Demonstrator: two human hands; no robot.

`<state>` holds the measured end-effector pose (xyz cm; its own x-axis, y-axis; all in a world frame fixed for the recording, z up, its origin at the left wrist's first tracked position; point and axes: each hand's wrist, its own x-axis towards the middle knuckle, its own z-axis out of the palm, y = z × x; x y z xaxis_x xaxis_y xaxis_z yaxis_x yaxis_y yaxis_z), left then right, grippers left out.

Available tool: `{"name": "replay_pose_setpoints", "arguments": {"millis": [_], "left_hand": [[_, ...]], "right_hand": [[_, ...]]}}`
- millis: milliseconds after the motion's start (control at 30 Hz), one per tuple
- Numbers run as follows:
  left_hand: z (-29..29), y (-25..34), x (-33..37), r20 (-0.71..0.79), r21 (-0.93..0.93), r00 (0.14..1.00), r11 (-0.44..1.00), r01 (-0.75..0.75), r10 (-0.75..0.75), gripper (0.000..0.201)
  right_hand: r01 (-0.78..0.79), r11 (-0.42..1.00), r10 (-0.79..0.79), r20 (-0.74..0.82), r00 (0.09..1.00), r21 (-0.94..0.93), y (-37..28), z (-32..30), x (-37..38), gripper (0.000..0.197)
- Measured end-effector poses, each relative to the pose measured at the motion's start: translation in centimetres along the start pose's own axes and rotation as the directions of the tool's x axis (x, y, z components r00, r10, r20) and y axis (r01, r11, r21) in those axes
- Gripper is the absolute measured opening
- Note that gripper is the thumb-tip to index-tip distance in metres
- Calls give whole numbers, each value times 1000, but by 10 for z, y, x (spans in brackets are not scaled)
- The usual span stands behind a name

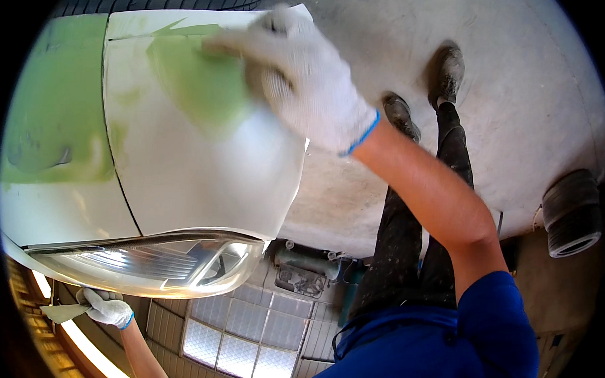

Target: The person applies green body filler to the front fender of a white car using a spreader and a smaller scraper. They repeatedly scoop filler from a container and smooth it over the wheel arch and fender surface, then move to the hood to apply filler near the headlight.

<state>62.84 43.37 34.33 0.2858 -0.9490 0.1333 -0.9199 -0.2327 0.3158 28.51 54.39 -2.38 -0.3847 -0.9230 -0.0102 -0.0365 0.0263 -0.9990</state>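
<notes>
Two gloved hands were busy: your right hand (298, 76), fingers clenched on a pad, rubbed green filler (202, 79) on the white car panel (202, 172); much green remained unsanded. Your left hand (107, 308) gripped a flat scraper (61, 312).

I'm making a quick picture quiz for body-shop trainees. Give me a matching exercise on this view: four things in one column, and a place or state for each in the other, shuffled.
Things:
1. right hand
2. left hand
3. headlight
4. green filler patch

Places or states:
A. glossy and clear, below the white panel
B. pressed on the white panel, at the edge of the green area
C. low at the picture's left, holding a flat pale piece
D. spread matt across the white panel

Pairs: 1-B, 2-C, 3-A, 4-D
</notes>
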Motion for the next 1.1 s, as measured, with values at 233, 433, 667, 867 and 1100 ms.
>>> {"name": "replay_pose_setpoints", "arguments": {"millis": [233, 433, 667, 867, 1100], "left_hand": [[4, 1, -3, -40, 20, 999, 1000, -17, 18, 25], [-1, -3, -3, -29, 14, 1000, 1000, 4, -4, 25], [-2, -7, -1, -13, -13, 1000, 1000, -20, 20, 23], [-4, -9, 0, -19, -5, 999, 1000, -27, 27, 22], [-11, -20, 10, -25, 33, 995, 995, -96, 97, 24]], "right_hand": [[-252, 968, 250, 116, 961, 5, 9, 6, 54, 35], [-184, 979, 193, 100, 976, -93, -10, 18, 56, 33], [-103, 995, 102, 56, 993, 12, -19, 8, 47, 31], [-151, 989, 151, -28, 988, 7, -21, 15, 25, 29], [-61, 995, 56, -66, 996, -75, -23, 41, 20, 31]]}}
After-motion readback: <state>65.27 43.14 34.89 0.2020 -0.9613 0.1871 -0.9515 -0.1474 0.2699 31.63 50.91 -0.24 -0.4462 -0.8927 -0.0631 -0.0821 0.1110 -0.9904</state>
